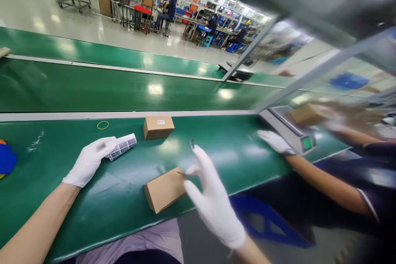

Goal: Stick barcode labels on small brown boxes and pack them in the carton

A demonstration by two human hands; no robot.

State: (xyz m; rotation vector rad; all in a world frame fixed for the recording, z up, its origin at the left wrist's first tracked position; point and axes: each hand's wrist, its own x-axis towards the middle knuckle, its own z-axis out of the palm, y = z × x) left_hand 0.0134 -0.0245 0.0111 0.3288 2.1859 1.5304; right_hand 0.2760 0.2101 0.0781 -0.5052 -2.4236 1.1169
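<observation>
My left hand [89, 161], in a white glove, is closed on a folded strip of printed labels [123, 147] above the green table. My gloved right hand [213, 198] is raised at the right of the nearer brown carton [165, 189], its thumb and fingers spread. A small printed label [192, 143] shows at the tip of its index finger and seems to stick there. The nearer carton lies closed close to the table's front edge. Farther back stands a second closed carton [159, 128], with a white label on its top.
A yellow rubber band [103, 125] lies at the back left; a blue object [6, 159] is at the left edge. At right, a co-worker's gloved hand [275, 141] is beside a scale [286, 126]; their other hand holds a blurred carton [306, 114]. Beyond runs a green belt [117, 90].
</observation>
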